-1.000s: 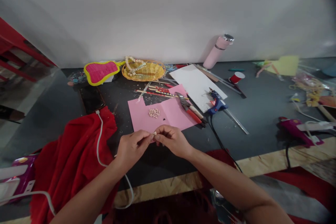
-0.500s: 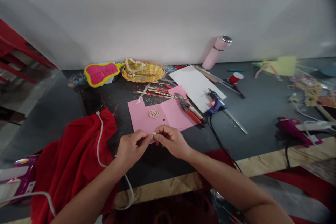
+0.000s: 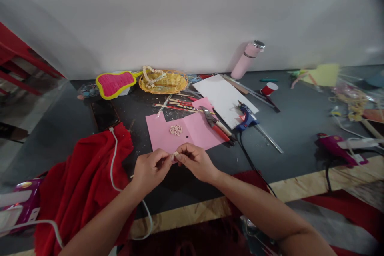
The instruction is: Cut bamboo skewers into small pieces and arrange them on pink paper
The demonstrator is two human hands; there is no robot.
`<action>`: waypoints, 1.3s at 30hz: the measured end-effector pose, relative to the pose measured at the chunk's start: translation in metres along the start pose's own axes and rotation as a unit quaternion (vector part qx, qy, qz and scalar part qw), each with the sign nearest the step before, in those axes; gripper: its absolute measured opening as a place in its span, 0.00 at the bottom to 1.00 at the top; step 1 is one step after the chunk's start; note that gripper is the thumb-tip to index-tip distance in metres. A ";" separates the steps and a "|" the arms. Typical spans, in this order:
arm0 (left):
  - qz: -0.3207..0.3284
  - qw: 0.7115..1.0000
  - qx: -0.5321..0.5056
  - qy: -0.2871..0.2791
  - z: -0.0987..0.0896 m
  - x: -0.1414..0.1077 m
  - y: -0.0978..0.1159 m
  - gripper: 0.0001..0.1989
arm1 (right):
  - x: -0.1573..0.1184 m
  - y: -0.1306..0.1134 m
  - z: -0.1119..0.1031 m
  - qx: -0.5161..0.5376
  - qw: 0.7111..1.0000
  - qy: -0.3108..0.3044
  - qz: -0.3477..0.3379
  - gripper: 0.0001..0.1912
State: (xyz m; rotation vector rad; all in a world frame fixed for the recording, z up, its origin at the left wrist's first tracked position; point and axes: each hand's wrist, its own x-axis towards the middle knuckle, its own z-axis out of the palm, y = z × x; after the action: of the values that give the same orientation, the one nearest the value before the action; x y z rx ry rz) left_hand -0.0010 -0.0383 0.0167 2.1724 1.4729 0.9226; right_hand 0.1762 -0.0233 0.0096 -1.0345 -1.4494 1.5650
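Observation:
My left hand (image 3: 153,168) and my right hand (image 3: 196,162) meet fingertip to fingertip over the near edge of the pink paper (image 3: 201,132). Pinched between them is a small pale piece (image 3: 175,153), mostly covered by the fingers. Just beyond, a little pile of pale wooden pieces (image 3: 175,129) lies on the paper, with a tiny dark bit (image 3: 187,137) to its right. Pliers with red handles (image 3: 216,127) rest across the paper's right part. Thin red and pale sticks (image 3: 180,106) lie behind the paper.
A wicker basket (image 3: 165,82) holds a bead string. Nearby are a pink and yellow shape (image 3: 117,84), phone (image 3: 105,115), red cloth (image 3: 87,168), white board (image 3: 225,100), blue glue gun (image 3: 247,120) with black cord, pink bottle (image 3: 247,60), red spool (image 3: 269,89) and purple device (image 3: 339,150).
The fingertips have shifted very slightly around the small piece, which shows a bit differently between them. Everything else looks the same.

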 end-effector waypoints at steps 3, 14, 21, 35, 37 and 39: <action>-0.002 1.000 0.005 0.002 0.000 0.001 0.000 0.09 | 0.000 0.000 0.000 0.005 1.000 -0.003 -0.003 0.13; -0.001 1.000 0.004 -0.004 0.000 0.000 0.000 0.09 | 0.000 0.000 0.000 0.011 1.000 -0.011 -0.003 0.13; -0.001 1.000 0.009 -0.005 0.000 0.000 0.000 0.10 | 0.000 0.001 -0.001 0.005 1.000 -0.019 -0.011 0.13; 0.026 0.998 0.044 0.023 0.000 0.002 -0.001 0.10 | 0.002 0.001 -0.005 -0.194 0.969 0.008 -0.150 0.04; 0.025 0.998 0.045 0.023 0.001 0.001 -0.002 0.10 | 0.004 0.003 -0.004 -0.216 0.962 0.013 -0.167 0.04; 0.026 0.998 0.045 0.023 0.001 0.001 -0.003 0.11 | 0.005 0.004 -0.004 -0.235 0.954 0.018 -0.186 0.05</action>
State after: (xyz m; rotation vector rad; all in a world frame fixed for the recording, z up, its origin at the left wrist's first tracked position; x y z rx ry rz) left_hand -0.0024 -0.0362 0.0144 2.2770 1.5130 0.9470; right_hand 0.1777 -0.0175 0.0051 -0.9658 -1.9157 0.9499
